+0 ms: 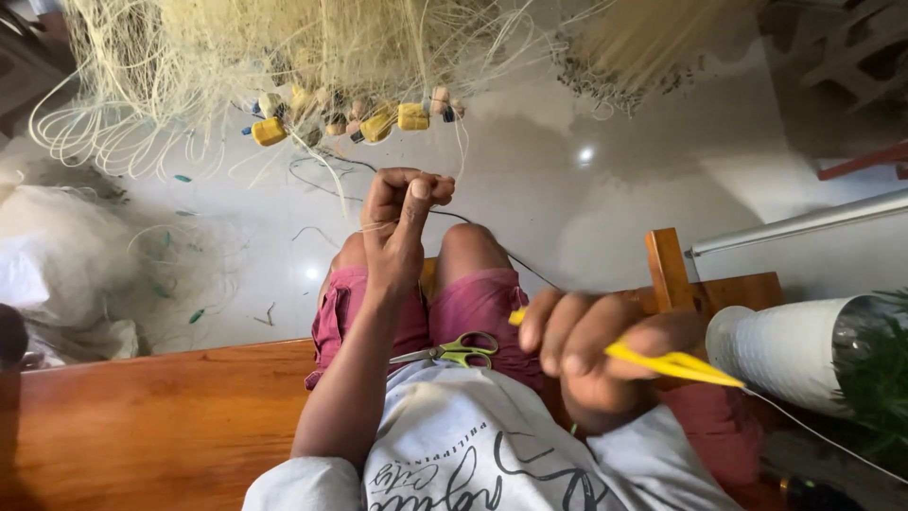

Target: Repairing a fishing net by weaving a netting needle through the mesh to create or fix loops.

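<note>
Yellow netting needle (676, 364) pinched in right hand (591, 355), fingers curled shut around its near end, pointed tip sticking out toward the white ribbed pot (780, 350) at right. Thin pale line (823, 435) running from needle tip down and away to the lower right edge. Left hand (402, 222) raised out over the knees, closed tight, thumb pressed against bent fingers, pinching fine strands of net (284, 57) twine; exact strand held too thin to make out. Net hanging in a pale tangled mass across the top of view, heaped and looped, spilling onto grey floor (586, 218) at left. Row of small yellow and tan floats (378, 123) strung along the net's lower edge, just beyond left hand. Scissors (454, 350) with green-yellow handles lying on the lap, on pink shorts (473, 308), between the two forearms, touching neither hand. White printed shirt (473, 454) at bottom of view. Seated on a wooden bench (142, 416), polished orange-brown, running off to the left; wooden upright (667, 270) behind right hand. Dark cord (530, 265) trailing across floor past right knee. Scraps of line and small green bits scattered on floor at left, near a white sack-like heap (47, 255). Green plant (880, 378) beside the pot at far right. Grey pipe or rail (804, 222) slanting above the pot.
</note>
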